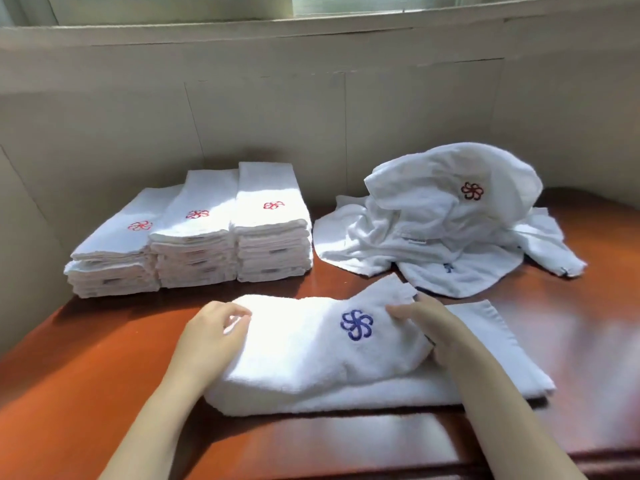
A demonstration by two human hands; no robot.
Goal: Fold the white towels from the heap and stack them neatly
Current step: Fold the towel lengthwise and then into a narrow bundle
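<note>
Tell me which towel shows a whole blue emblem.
The half-folded towel held by the left hand and right hand; the stacks show red emblems, the heap's top towel a dark red one.

The right grip (pixel 434 327) has its fingers tucked under the folded top of the towel (pixel 294 355), so most of them are hidden. The left grip (pixel 214 329) curls at the towel's end, and I cannot tell if it pinches the cloth. Both arms run off the bottom edge. In the heap (pixel 433 220) a blue mark (pixel 448 267) is half hidden by a fold. The tags on the stacks (pixel 194 237) are too small to read. The desk (pixel 86 358) is cut off at the sides and bottom.
</note>
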